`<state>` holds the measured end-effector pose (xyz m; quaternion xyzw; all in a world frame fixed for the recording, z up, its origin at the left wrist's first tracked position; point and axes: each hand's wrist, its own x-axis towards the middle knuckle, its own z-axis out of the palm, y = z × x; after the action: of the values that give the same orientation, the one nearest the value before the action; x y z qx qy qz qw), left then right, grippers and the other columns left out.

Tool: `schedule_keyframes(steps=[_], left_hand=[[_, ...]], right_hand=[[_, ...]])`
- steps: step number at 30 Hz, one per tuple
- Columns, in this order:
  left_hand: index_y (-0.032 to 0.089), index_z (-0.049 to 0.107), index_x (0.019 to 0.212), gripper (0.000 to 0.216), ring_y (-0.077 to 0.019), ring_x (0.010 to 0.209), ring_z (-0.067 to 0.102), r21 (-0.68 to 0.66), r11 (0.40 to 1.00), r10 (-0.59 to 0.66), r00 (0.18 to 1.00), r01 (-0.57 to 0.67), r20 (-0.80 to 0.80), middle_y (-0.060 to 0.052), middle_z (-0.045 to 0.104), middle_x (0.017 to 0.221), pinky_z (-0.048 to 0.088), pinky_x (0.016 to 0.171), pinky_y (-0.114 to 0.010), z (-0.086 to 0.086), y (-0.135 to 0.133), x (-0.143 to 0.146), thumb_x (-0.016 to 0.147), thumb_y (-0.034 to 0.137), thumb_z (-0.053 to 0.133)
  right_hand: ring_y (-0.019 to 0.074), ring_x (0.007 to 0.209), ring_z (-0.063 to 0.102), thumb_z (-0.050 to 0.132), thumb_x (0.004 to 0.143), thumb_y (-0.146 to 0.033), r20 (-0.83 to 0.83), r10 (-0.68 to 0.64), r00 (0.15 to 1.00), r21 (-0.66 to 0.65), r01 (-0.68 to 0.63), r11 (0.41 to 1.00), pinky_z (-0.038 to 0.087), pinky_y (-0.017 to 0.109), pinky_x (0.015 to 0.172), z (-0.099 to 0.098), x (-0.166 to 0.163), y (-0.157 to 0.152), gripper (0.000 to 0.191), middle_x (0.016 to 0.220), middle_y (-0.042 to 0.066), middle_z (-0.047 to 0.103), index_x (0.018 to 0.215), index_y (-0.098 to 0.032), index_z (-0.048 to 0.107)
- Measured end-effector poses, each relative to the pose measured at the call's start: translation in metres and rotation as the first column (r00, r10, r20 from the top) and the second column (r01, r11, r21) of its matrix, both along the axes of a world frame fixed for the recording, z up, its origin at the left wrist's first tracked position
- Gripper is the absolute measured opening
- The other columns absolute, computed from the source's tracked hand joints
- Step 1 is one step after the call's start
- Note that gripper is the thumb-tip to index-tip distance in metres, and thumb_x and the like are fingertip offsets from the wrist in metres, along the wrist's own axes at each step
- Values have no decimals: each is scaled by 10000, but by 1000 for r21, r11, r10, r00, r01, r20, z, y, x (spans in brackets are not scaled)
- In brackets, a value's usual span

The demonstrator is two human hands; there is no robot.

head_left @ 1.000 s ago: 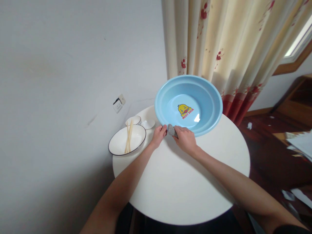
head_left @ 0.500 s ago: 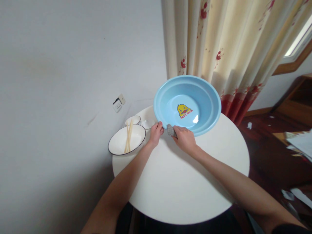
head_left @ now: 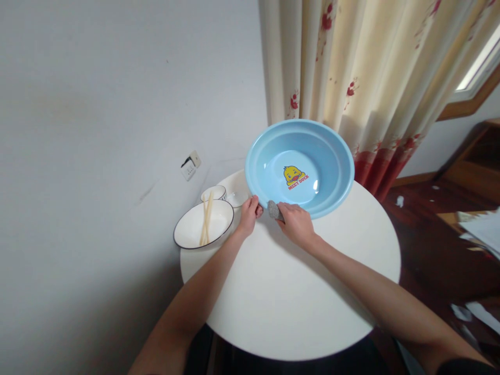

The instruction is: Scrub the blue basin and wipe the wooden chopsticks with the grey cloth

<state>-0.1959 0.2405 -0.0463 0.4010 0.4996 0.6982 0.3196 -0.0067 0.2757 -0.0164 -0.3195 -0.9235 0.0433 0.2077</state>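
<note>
A light blue plastic basin [head_left: 332, 156] with a yellow duck printed inside stands at the far side of a round white table [head_left: 289, 302]. My left hand [head_left: 250, 214] is curled at the basin's near-left rim, touching it. My right hand [head_left: 297, 223] is closed on a small grey scouring pad [head_left: 274, 210], held against the outside of the near rim. The two hands are close together, with the pad between them.
To the left sits a white black-rimmed bowl [head_left: 191, 232] with wooden chopsticks [head_left: 206, 221] across it, a small cup [head_left: 216, 193] and a tiny white dish [head_left: 237, 198] behind. A wall socket [head_left: 190, 165] is on the wall. Patterned curtains [head_left: 359, 67] hang behind; papers [head_left: 482, 232] lie at right.
The basin has shifted slightly to the left and tilted a little. My left hand slid a bit left along its rim. The right hand and pad stay nearly in place.
</note>
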Motion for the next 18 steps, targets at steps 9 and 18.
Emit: schedule_keyframes(steps=[9,18], left_hand=[[217,420,764,587,-58,444,315,12,998,-57,997,57,45,110,369,510,212,461,-206,-5,1,-1,771,691,766],[219,411,751,608,-63,446,334,5,999,-36,998,35,51,102,382,501,216,455,-209,-6,0,4,779,731,737]], right_hand=[[256,1115,661,622,979,-268,-16,25,1000,7,-25,1000,453,324,966,-1,-1,0,255,1299,116,712,1218,-180,645],[254,1134,656,622,983,-279,-17,14,1000,-1,-14,1000,448,321,983,-1,-1,0,287,1338,114,697,1253,-183,640]])
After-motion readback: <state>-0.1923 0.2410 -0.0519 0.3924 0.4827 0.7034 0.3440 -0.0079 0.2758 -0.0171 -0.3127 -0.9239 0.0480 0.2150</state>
